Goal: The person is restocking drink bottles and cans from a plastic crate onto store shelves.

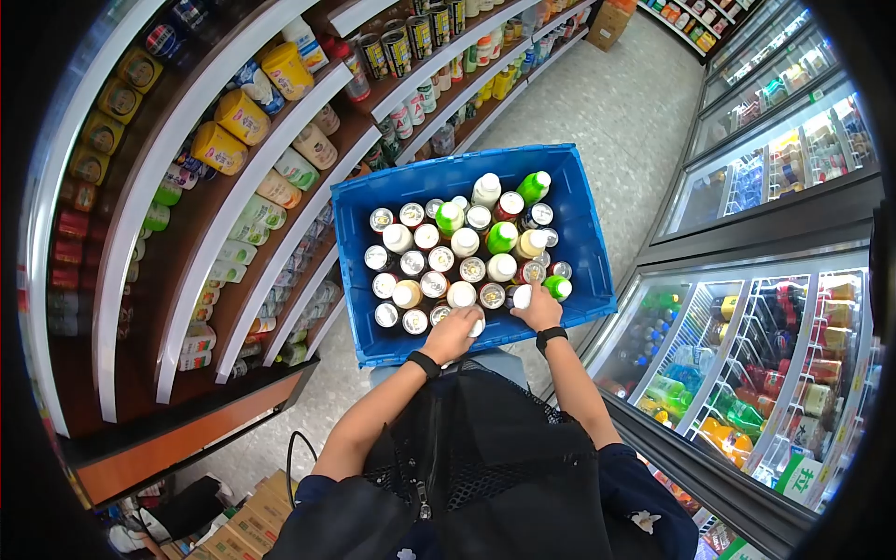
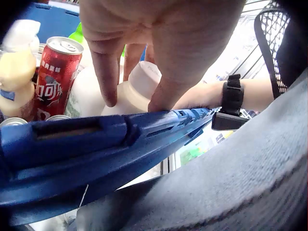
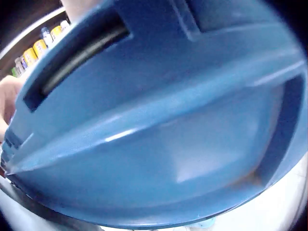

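A blue crate (image 1: 597, 252) holds several cans and capped bottles standing upright. At its near edge, my left hand (image 1: 453, 338) grips a white-capped bottle (image 1: 478, 327). The left wrist view shows the thumb and fingers of my left hand (image 2: 149, 29) on either side of that bottle (image 2: 144, 79), just inside the crate's rim (image 2: 62, 144). To the right, my right hand (image 1: 539, 310) pinches another white-capped bottle (image 1: 522, 297) near the near right corner; its lower part is hidden. The crate's outer wall (image 3: 144, 120) fills most of the right wrist view.
Drink shelves (image 1: 201, 187) curve along the left. Glass-door fridges (image 1: 747, 373) stand close on the right. Pale floor (image 1: 616, 112) runs ahead between them, with a cardboard box (image 1: 611, 23) at the far end. More cartons (image 1: 247, 523) lie at the lower left.
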